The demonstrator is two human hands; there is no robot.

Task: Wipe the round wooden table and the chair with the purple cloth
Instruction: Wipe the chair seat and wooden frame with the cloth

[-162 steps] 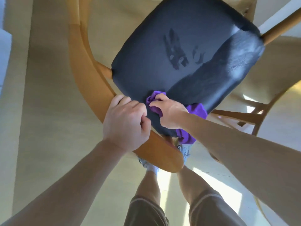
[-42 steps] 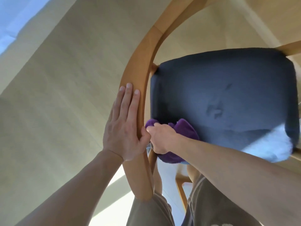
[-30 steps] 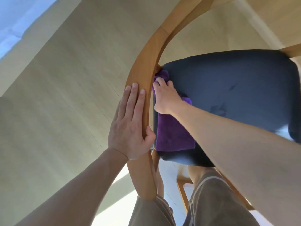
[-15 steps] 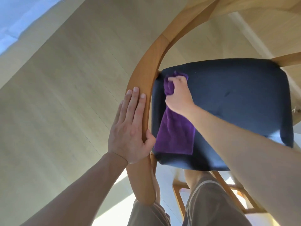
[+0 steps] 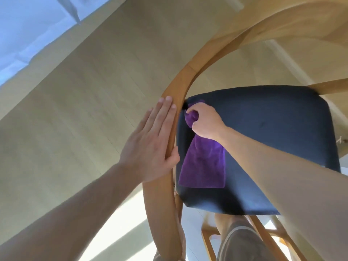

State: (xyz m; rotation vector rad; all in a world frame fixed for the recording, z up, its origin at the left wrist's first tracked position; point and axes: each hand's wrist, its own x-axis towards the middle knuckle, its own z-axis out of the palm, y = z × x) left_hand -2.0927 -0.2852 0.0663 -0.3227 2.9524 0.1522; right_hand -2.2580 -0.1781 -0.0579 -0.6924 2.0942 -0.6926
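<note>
Right hand (image 5: 205,121), centre of frame, is bunched tight around the top end of the purple cloth (image 5: 204,166); the rest of the cloth trails flat down the seat (image 5: 273,132) toward lower centre. Left hand (image 5: 150,146), just left of it, lies flat w/ straight fingers along the curved wooden backrest (image 5: 177,87), thumb hooked on the inner edge, nothing gripped. Chair fills the right half; table not clearly in view.

Risks, as I judge them: only the bunched end presses, so the loose tail prob. just drags and wipes little. Cloth end sits right at the gap btwn seat and backrest, so it could snag or wedge there. Flat palm gives weak bracing; a hard stroke might shift the chair.
</note>
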